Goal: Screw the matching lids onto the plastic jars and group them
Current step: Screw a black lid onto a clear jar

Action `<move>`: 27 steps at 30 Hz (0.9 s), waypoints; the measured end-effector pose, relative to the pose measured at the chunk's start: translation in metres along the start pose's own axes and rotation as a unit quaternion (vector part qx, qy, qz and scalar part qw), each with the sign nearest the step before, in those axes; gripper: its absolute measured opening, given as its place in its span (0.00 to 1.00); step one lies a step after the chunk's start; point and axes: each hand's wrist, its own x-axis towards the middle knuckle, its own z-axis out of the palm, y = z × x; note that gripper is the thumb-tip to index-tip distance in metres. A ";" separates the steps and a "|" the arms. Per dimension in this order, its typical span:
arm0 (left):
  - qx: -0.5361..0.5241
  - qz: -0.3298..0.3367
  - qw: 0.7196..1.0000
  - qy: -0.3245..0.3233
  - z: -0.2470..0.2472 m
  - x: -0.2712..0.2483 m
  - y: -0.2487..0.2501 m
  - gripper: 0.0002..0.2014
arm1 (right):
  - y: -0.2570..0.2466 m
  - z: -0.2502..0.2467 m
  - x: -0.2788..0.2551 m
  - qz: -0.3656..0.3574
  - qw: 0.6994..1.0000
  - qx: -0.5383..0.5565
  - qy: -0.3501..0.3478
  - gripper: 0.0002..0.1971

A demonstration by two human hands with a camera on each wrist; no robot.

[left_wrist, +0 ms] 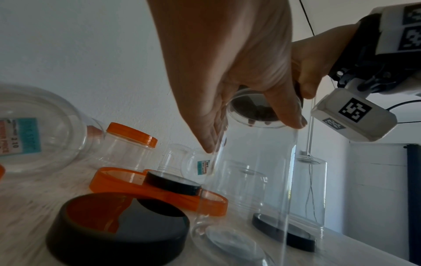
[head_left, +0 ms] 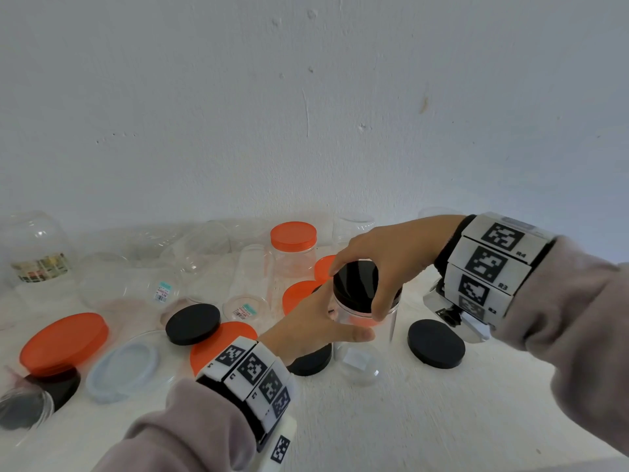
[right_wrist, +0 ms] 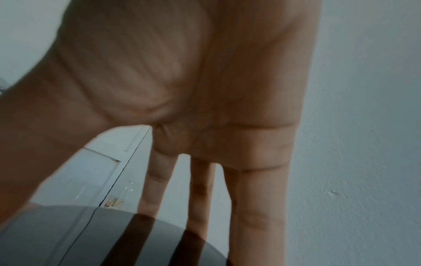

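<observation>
Clear plastic jar [head_left: 362,321] is standing upright mid-table w/ left hand [head_left: 315,327] wrapping its wall to steady it, while right hand [head_left: 391,264] is gripping black lid [head_left: 357,284] from above, prob. for twisting.

A white plastered wall [head_left: 306,97] fills the far side, pocked with small chips [head_left: 311,13] and crossed by a long pale scratch [head_left: 306,112]. There is one rust-brown mark [head_left: 423,104] to the right of the scratch. Below the wall runs a white tabletop [head_left: 408,420] with a rough, faintly streaked surface. Seen from low down on the left, a thin black cable [left_wrist: 306,18] slants across the upper wall. Off to the right stands a white planked surface [left_wrist: 376,180] with something dark blue [left_wrist: 413,198] at its edge; what that is I cannot tell. From the right, a pale panel [right_wrist: 100,167] with a moulded border shows beside the wall.
</observation>
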 end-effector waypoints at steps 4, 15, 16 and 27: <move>0.001 0.002 1.000 0.005 0.001 -0.001 0.000 0.41 | -0.001 0.001 0.001 0.020 1.000 0.006 0.008 0.38; 0.013 0.004 1.000 0.008 0.002 0.001 -0.005 0.42 | -0.002 0.014 0.004 0.081 0.994 0.029 0.065 0.38; 0.016 0.004 1.000 0.006 0.002 0.001 -0.005 0.42 | -0.001 0.014 0.004 0.086 0.994 0.028 0.067 0.39; 0.016 0.005 0.999 0.036 0.004 0.001 -0.007 0.38 | -0.001 0.003 -0.002 0.032 0.999 0.032 0.025 0.38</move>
